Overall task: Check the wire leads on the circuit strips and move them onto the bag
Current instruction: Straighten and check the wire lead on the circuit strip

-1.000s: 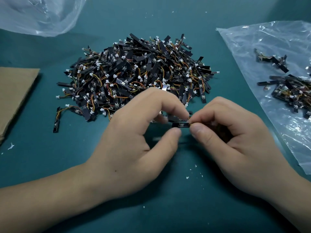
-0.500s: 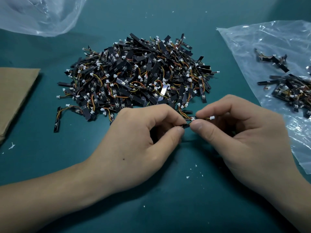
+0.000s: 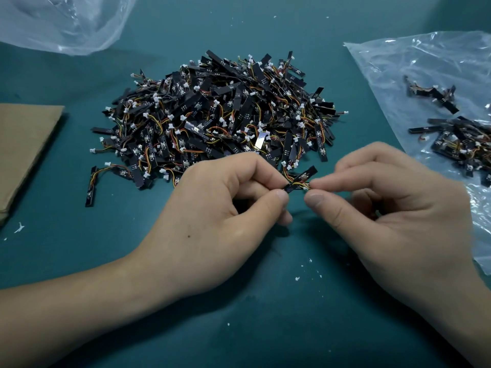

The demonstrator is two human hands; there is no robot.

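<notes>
Right now I am mid-check, my left grip (image 3: 212, 221) pinching one circuit strip (image 3: 289, 187) above the surface (image 3: 265, 314), just nearer than the pile (image 3: 212, 115), while my right grip (image 3: 393, 208) pinches its wire leads (image 3: 304, 185); if they seem sound, it goes right onto the bag (image 3: 425, 65) next.

No word, number or brand can be read here. Several of the small black circuit strips with orange and yellow wire leads (image 3: 212, 120) in the heap carry tiny white dots and a round printed mark, but these are too small and blurred to make out. The one black strip (image 3: 303, 178) pinched between the left hand (image 3: 212, 221) and the right hand (image 3: 393, 216) shows only unreadable specks.
</notes>
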